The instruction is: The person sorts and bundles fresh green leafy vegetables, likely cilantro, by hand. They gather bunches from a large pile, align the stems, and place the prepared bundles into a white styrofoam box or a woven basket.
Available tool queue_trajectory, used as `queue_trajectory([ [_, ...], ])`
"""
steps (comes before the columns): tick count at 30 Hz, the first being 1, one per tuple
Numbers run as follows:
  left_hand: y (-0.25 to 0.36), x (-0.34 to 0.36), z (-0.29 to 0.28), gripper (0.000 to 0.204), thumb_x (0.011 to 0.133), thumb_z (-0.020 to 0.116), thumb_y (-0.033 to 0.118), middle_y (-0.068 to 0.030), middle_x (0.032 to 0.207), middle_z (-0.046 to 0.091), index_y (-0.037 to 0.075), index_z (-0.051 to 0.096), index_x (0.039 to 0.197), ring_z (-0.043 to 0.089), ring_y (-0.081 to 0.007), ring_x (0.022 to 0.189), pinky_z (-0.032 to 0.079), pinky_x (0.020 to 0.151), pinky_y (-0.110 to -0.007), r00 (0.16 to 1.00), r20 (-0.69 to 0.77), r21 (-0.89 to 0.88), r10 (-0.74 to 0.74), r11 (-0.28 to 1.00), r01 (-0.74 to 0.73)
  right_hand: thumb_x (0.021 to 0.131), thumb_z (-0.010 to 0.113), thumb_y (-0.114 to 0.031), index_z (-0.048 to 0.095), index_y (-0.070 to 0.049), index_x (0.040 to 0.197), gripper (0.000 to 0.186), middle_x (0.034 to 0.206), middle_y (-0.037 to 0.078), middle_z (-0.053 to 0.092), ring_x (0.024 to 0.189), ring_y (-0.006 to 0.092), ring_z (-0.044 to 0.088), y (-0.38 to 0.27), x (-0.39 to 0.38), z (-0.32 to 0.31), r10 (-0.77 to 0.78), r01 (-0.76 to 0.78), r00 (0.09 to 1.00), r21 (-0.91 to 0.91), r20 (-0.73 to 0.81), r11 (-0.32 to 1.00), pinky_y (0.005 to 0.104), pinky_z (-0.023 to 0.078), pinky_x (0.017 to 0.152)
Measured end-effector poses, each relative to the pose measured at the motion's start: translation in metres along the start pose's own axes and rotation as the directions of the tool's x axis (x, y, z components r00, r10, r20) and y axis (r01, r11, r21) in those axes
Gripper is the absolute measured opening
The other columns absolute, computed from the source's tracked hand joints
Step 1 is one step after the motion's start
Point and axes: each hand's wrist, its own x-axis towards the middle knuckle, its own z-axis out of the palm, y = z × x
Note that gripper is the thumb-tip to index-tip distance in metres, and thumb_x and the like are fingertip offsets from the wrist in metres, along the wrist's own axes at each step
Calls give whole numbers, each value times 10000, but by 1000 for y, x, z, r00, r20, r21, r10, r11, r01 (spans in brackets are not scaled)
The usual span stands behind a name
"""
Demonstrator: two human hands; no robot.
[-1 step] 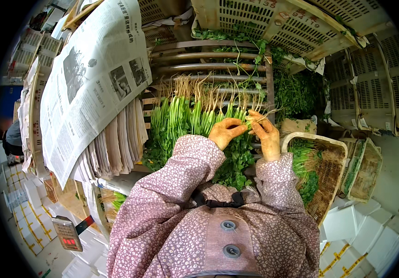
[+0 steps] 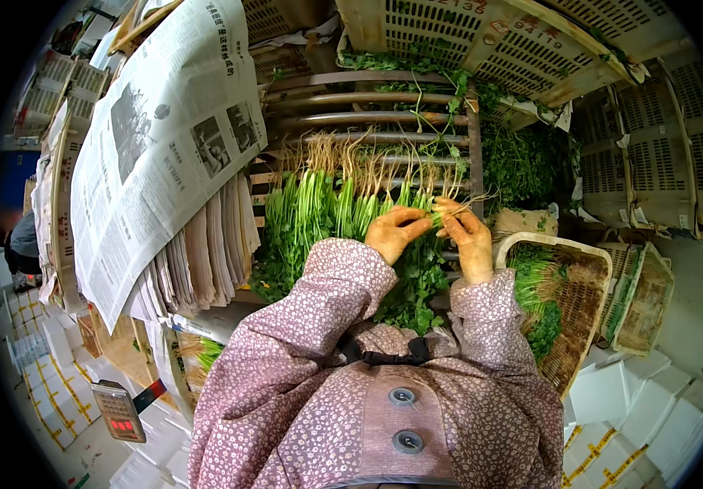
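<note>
A row of coriander (image 2: 311, 208) lies across a slatted metal rack in front of me, with pale roots pointing away and leaves toward my body. At the right end of the row, my left hand (image 2: 395, 235) pinches green stems between thumb and fingers. Close beside it, my right hand (image 2: 467, 244) has its fingers closed around the root end of the same coriander, and thin roots stick out to the right. The fingers partly hide the held stems. Leafy tops hang below my hands near the rack's front edge.
Newspaper (image 2: 172, 122) covers a paper stack on the left. Plastic crates (image 2: 547, 49) stand behind the rack. A basket (image 2: 604, 281) with coriander sits at right. Loose greens (image 2: 523, 163) heap beside the rack. A scale display (image 2: 117, 410) and white foam boxes (image 2: 661, 407) are lower down.
</note>
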Motion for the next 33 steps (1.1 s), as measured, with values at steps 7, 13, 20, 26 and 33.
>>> queue_trajectory([
  [7,-11,8,-22,352,874,667,304,-46,977,684,31,660,1095,568,-99,759,436,624,-246,968,-135,-186,-210,965,184,928,563,-169,669,-28,947,177,872,22,639,672,74,556,6,10,-17,91,-113,985,-148,-149,982,228,464,648],
  [13,-19,20,-9,428,898,627,315,-103,1043,673,-1,599,1185,616,-173,877,489,762,-283,969,-213,-71,-127,991,114,933,528,-296,647,-44,952,279,731,32,632,636,128,596,1,32,1,73,-119,987,-356,-141,927,283,467,578],
  [20,2,19,18,452,883,626,349,-166,1142,627,24,578,1194,623,-293,998,486,886,-368,991,-109,707,76,707,23,899,557,-296,647,-99,1007,241,757,85,658,597,188,592,40,65,-8,66,-116,992,-610,-105,784,310,467,586],
  [26,-8,24,0,297,881,642,184,-84,969,662,-8,610,1106,610,-146,875,477,801,-272,992,-99,310,-79,945,106,927,562,-208,639,-17,1000,218,740,14,582,604,91,539,11,41,-12,128,-145,989,-323,-72,935,232,439,570],
  [33,16,20,7,411,891,610,350,-130,1053,656,21,603,1137,630,-243,959,475,870,-353,978,-138,538,-153,818,204,935,555,-211,643,-24,1011,221,753,-2,565,605,78,520,18,42,-17,166,-185,982,-276,-90,943,227,442,584],
])
